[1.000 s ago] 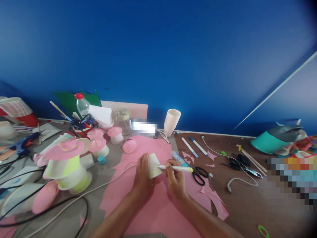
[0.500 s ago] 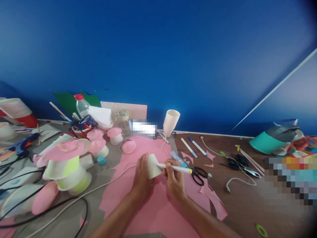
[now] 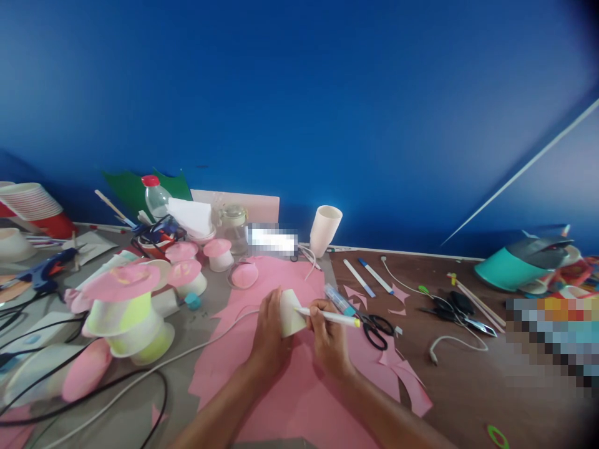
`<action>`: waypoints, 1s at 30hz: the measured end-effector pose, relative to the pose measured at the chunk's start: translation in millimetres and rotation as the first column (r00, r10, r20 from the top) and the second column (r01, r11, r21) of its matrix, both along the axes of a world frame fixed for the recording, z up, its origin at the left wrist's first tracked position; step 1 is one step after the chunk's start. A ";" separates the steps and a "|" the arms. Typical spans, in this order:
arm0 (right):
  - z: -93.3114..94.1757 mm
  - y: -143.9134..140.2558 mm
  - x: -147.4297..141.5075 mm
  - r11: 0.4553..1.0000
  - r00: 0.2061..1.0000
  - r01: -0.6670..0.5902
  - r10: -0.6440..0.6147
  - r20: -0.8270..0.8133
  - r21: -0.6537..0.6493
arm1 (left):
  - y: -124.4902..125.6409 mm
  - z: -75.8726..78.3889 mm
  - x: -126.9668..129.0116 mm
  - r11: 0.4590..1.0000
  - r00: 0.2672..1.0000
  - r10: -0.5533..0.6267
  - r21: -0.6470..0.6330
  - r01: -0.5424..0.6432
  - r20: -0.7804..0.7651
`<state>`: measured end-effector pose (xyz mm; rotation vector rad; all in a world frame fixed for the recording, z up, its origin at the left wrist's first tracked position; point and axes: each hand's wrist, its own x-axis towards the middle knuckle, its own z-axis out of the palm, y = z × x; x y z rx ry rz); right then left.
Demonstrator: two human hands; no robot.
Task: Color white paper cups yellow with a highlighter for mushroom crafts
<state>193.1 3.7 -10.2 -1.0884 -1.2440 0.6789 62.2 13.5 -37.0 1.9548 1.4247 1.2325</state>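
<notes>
Left hand [image 3: 270, 333] is closed around a small white paper cup [image 3: 291, 312], holding it tipped on its side just above the pink paper sheet [image 3: 281, 399] at bench centre, near edge. Right hand [image 3: 330, 337] is pinched on a white marker [image 3: 327, 316] with a yellow cap end pointing right; the tip meets the cup's side wall. Both hands sit close together, each clamped on its own item. Judgement: the step in hand is marking or drawing on the cup wall, with the cup steadied against the pen's pressure. The next move would call for a firm but light left-hand hold, since a thin cup dents easily, and for turning the cup a little to bring fresh wall under the tip. Just right of the right hand lie black-handled scissors [image 3: 378, 329] and a glue tube [image 3: 339, 300], on or at the edge of the pink sheet. Farther right, two pens [image 3: 367, 277] and a white cable [image 3: 444, 342] rest on the brown bench [image 3: 468, 386]. Left of centre stand finished pink-topped cup figures [image 3: 128, 305]; an upright white cup [image 3: 325, 231] stands far, by the blue wall. A glue gun [image 3: 42, 271] lies at far left.
</notes>
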 end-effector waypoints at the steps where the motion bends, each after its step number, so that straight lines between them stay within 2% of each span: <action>1: 0.8 -0.2 0.1 1.000 1.000 0.004 -0.004 0.015 0.010 | 0.1 -0.2 0.0 1.000 1.000 0.001 0.002 -0.001 -0.008; 8: 2.4 -1.0 1.7 0.999 0.998 -0.029 0.029 0.047 0.014 | 0.3 -3.3 -1.2 0.999 0.996 -0.011 0.043 0.015 -0.084; 20: 3.7 -3.1 0.7 0.999 0.999 -0.033 0.033 0.000 -0.013 | 1.5 -7.3 -1.0 0.996 0.997 -0.014 0.088 0.021 -0.077; 30: 8.4 -1.2 -1.6 0.997 0.986 -0.023 0.010 -0.164 -0.077 | 4.2 -11.4 -1.0 0.991 0.998 0.006 0.135 0.002 -0.061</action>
